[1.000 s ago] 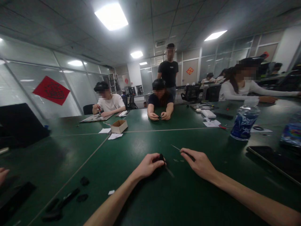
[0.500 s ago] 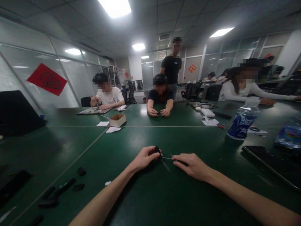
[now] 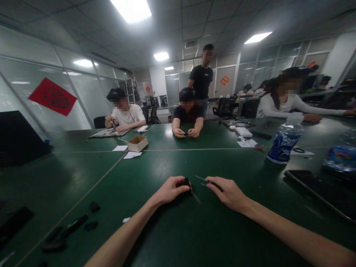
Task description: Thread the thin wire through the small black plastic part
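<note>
My left hand (image 3: pixel 172 190) is closed around a small black part (image 3: pixel 187 181), pinched between thumb and fingers above the green table (image 3: pixel 164 167). A thin, translucent strip (image 3: pixel 196 195) slants down to the right from that part. In my right hand (image 3: pixel 228 192) is a slim tool with a thin metal shaft (image 3: pixel 199 178) pointing left; a dark length of it shows between the fingers. Another short pale tip shows just below the shaft. Whether the tool is a screwdriver or tweezers, I cannot tell. Its tip is apart from the black part.
Several black pieces (image 3: pixel 75 226) lie at the left. A cardboard box (image 3: pixel 138 144) stands beyond, beside papers. On the right are a phone (image 3: pixel 319 193), a water bottle (image 3: pixel 286 141) and a second bottle (image 3: pixel 340 154). Co-workers sit across the table; another person (image 3: pixel 202 81) stands behind.
The tool's tip has pulled away from the black part and now points up and left. My left hand has barely moved and still grips the part. The view has shifted slightly.
</note>
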Motion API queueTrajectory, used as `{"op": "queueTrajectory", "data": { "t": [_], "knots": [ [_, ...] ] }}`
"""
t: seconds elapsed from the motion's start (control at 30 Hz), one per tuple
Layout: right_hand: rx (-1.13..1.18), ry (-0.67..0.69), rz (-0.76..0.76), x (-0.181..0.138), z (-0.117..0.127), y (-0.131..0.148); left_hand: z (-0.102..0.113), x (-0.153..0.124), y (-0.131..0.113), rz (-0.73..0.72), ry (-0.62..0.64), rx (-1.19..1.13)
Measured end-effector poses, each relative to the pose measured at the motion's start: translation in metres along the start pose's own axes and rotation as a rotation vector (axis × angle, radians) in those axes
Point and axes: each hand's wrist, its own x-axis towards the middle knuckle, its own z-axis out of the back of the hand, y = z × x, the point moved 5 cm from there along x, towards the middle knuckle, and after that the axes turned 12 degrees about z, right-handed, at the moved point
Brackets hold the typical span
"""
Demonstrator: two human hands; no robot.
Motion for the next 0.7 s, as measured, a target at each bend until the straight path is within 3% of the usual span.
{"op": "queueTrajectory", "data": {
  "t": [0.1, 0.33, 0.7],
  "knots": [
    [-0.011, -0.122, -0.094, -0.001, 0.007, -0.007, -0.002, -0.001, 0.0, 0.002, 0.027, 0.002],
    [0.094, 0.213, 0.015, 0.002, -0.005, 0.01, 0.002, -0.002, -0.003, -0.001, -0.042, -0.095],
    [0.078, 0.244, 0.025, 0.005, -0.003, 0.014, 0.002, -0.003, -0.003, 0.004, -0.046, -0.145]
  ]
}}
